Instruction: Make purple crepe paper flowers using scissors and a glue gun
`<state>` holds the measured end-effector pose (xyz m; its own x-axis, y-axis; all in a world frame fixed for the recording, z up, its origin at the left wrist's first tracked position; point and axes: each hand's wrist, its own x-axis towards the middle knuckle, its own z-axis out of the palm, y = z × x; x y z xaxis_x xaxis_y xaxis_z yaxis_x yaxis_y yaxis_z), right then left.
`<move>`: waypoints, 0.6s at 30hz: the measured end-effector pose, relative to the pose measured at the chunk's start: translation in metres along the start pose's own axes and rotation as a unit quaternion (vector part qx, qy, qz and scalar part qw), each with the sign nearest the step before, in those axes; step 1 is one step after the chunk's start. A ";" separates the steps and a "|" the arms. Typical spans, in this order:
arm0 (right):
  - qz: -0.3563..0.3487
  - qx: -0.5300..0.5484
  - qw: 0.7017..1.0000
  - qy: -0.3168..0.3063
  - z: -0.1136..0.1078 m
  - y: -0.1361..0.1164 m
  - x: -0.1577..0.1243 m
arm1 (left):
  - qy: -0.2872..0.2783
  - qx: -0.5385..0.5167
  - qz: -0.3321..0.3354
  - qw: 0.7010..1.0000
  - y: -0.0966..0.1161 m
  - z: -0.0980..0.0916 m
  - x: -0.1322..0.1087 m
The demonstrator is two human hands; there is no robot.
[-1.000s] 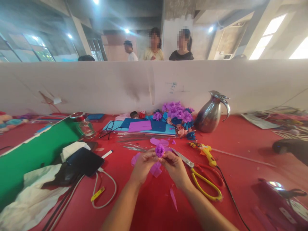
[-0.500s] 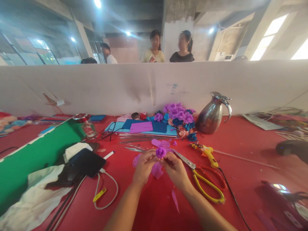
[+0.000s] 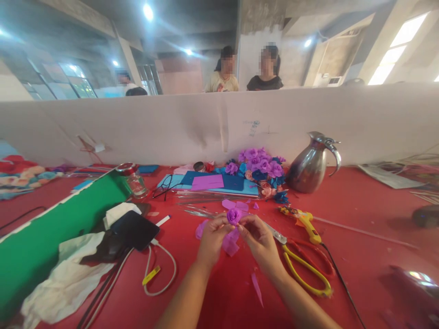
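A small purple paper rose (image 3: pixel 233 216) is pinched between both hands, its rolled petals facing up. My left hand (image 3: pixel 216 235) grips it from the left with closed fingers. From the right, my right hand (image 3: pixel 257 235) has thumb and fingertips closed at its lower edge. Loose purple paper petals (image 3: pixel 230 243) lie on the red table beneath and behind the hands. To the right of my right hand are scissors (image 3: pixel 305 269) with one yellow and one red handle, their blades partly hidden behind the hand.
A yellow glue gun (image 3: pixel 308 226) lies right of the scissors. Finished paper flowers (image 3: pixel 260 163) and a metal jug (image 3: pixel 308 164) stand at the back. Left are a glass jar (image 3: pixel 135 183), a black phone-like slab (image 3: pixel 135 230), a cable (image 3: pixel 175 269) and a green board (image 3: pixel 55 233). Two people face across the partition (image 3: pixel 154 125).
The view has shifted slightly, so the table things sit further right. Both hands still hold the rose, and its outer petals look a little more spread.
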<state>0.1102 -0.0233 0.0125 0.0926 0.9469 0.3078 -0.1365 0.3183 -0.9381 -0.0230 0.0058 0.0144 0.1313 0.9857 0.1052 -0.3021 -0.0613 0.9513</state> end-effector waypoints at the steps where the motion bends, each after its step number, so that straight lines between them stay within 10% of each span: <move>1: -0.002 0.002 1.000 0.003 0.000 -0.001 0.000 | -0.005 -0.010 -0.008 1.000 -0.001 0.000 0.000; 18: 0.023 0.017 1.000 0.007 0.001 0.004 0.001 | 0.004 0.076 0.008 0.997 0.001 0.004 -0.002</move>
<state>0.1089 -0.0209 0.0092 0.0984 0.9598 0.2630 -0.1745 0.2769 -0.9449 -0.0202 0.0035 0.0165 0.1188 0.9857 0.1195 -0.1579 -0.1001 0.9824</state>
